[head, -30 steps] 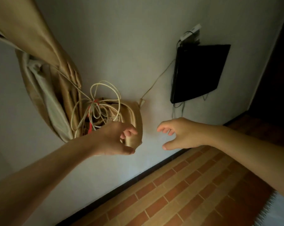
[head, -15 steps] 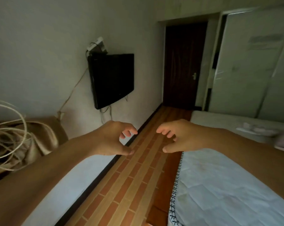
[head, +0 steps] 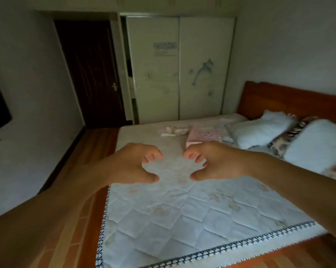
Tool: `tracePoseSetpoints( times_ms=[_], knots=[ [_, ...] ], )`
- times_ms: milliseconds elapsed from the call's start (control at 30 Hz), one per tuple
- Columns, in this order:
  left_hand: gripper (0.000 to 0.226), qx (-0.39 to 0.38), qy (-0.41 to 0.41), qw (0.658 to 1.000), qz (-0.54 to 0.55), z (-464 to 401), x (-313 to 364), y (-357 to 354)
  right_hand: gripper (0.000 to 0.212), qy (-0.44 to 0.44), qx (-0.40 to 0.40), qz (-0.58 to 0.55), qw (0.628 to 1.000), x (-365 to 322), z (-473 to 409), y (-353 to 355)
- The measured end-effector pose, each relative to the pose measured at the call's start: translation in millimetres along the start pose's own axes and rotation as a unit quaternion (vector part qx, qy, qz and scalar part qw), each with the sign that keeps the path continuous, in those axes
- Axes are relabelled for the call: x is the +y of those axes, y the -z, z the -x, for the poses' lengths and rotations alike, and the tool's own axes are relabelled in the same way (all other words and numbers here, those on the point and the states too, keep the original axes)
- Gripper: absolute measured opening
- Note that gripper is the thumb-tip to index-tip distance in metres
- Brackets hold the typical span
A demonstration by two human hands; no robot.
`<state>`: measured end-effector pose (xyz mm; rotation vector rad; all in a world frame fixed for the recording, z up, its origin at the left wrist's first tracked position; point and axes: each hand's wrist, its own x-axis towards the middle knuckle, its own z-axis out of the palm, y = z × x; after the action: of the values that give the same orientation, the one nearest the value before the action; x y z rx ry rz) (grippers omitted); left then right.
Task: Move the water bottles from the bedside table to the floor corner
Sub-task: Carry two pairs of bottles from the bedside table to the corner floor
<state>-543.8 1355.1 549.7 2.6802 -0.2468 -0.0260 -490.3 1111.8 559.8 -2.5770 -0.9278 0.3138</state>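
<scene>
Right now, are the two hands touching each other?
Apart. The head view shows the left hand and right hand with bare mattress visible between their fingertips.

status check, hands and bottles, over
Left hand and right hand empty, fingers loosely curled, over the bed. No bottles or bedside table in view. Nothing blocking.
</scene>
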Motion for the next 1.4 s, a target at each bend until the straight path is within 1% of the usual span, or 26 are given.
tracePoseSetpoints(
  times_ms=[133, 300, 500, 767, 933, 1067, 1233, 1400],
  knots=[
    [0.053, -0.035, -0.082, 0.996, 0.004, -73.7, 50.5, -29.8, 0.062, -0.086, 0.031, -0.003, 0.996, 67.4, 36.8, 23.7],
    [0.053, -0.085, -0.188, 0.978, 0.021, -159.4, 111.8, -72.2, 0.062, -0.193, 0.078, 0.000, 0.978, 137.8, 83.5, 45.8],
    [0.053, -0.169, -0.298, 0.939, 0.015, -247.1, 205.0, -129.4, 0.062, -0.306, 0.122, -0.018, 0.944, 211.3, 148.7, 63.6],
    [0.057, -0.234, -0.410, 0.882, -0.001, -319.2, 354.5, -220.7, 0.062, -0.403, 0.170, -0.042, 0.898, 315.1, 248.8, 77.8],
    [0.057, -0.249, -0.454, 0.855, -0.013, -356.8, 453.8, -278.5, 0.060, -0.440, 0.198, -0.055, 0.874, 390.5, 314.6, 94.8],
    [0.058, -0.260, -0.469, 0.844, -0.017, -385.7, 527.9, -319.2, 0.060, -0.467, 0.195, -0.075, 0.859, 449.7, 359.6, 111.9],
    [0.059, -0.280, -0.481, 0.831, -0.015, -430.9, 602.0, -366.9, 0.062, -0.484, 0.212, -0.091, 0.844, 525.0, 396.8, 133.5],
    [0.062, -0.291, -0.490, 0.821, -0.020, -494.2, 663.0, -416.3, 0.062, -0.500, 0.230, -0.106, 0.828, 611.2, 414.3, 156.7]
  ],
)
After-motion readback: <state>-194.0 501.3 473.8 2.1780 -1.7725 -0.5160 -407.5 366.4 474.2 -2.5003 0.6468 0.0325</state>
